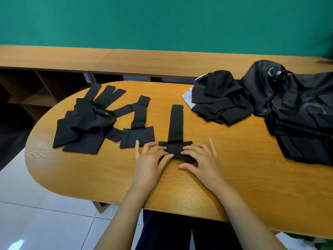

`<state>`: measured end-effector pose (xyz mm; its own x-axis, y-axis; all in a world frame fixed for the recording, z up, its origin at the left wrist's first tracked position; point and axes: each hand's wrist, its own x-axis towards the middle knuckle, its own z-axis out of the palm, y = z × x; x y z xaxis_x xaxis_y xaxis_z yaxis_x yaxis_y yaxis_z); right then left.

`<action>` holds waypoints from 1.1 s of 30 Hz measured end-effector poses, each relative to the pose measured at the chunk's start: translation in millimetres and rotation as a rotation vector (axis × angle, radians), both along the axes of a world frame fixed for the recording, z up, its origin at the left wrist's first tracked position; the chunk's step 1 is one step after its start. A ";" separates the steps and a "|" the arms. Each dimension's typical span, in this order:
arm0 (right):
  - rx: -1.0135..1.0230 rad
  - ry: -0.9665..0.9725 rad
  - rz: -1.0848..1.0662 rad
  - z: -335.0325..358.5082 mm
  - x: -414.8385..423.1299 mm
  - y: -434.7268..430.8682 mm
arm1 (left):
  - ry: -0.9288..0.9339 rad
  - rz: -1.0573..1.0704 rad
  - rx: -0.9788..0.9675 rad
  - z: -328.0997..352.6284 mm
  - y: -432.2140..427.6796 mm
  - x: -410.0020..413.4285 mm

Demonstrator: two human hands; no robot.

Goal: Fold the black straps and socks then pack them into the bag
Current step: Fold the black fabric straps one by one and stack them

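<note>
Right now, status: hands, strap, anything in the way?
Hands: left hand, right hand pinch the strap, mid-fold. The bag far right. A black pile lies between strap and bag.

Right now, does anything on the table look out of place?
Nothing spilled or damaged. The straps at the left lie crossed in a tangle, and a pale cloth pokes out under the black pile.

1 black strap (175, 123) on wooden table (180, 188); left hand (150, 160), right hand (202, 159) in pinch on it
</note>
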<state>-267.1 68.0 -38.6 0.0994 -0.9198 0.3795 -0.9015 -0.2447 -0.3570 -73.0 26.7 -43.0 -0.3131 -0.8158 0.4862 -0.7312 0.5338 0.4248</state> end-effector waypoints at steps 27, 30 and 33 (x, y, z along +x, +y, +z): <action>0.019 -0.225 -0.092 2.8 1.3 1.3 | 0.111 -0.018 0.098 5.0 2.3 3.7; 0.012 -0.202 -0.113 2.1 1.3 1.3 | 0.173 0.008 0.128 5.8 2.6 3.7; -0.003 -0.228 -0.137 0.4 0.5 0.8 | 0.185 0.017 0.144 7.5 2.6 3.7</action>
